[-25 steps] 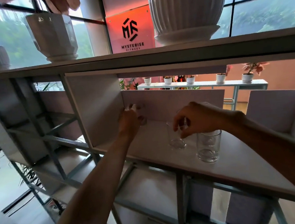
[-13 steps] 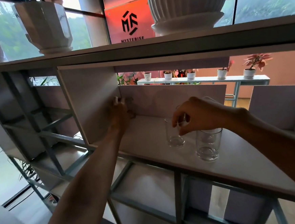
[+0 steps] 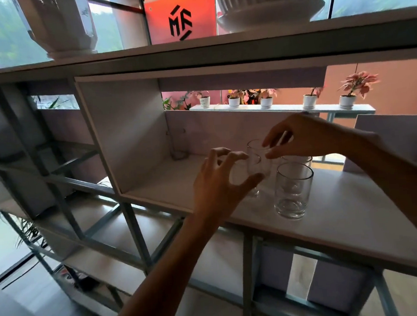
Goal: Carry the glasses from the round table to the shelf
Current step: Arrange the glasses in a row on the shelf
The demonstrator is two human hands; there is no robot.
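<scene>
Three clear glasses stand in one compartment of the shelf. One glass is alone in the back left corner. A middle glass has my right hand pinching its rim from above. My left hand hovers at that glass's left side, fingers spread and curled, thumb close to its wall. A third glass stands nearest the front edge, right of the middle one. Part of another rim shows behind it, under my right wrist.
White flower pots sit on the top board above the compartment. A side panel closes the compartment on the left. Open metal-framed cells lie left and below. A far ledge with small potted plants shows behind.
My left hand let go of the glass in the back left corner and moved right to the middle glass. My right hand stayed on that glass's rim.
</scene>
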